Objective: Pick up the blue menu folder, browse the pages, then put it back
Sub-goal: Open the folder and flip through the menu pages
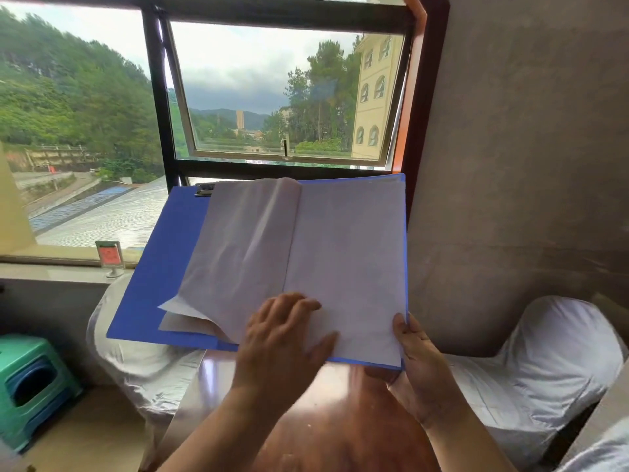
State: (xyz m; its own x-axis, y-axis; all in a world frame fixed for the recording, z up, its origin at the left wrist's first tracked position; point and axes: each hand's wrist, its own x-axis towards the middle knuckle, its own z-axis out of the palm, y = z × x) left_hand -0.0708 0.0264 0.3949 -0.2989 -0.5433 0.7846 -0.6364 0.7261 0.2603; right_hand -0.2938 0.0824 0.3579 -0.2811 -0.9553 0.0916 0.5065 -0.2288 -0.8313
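Observation:
The blue menu folder is open and held up in the air above a reddish-brown table, in front of the window. White pages fill its right half, and several turned pages lie curved over the left half. My right hand grips the folder's lower right corner, thumb on the page. My left hand lies flat with fingers spread on the pages near the bottom of the spine. A black clip shows at the top of the left cover.
Chairs in white covers stand at the left and right of the table. A small red sign holder stands on the window sill. A green plastic stool is at the lower left. A grey wall is at the right.

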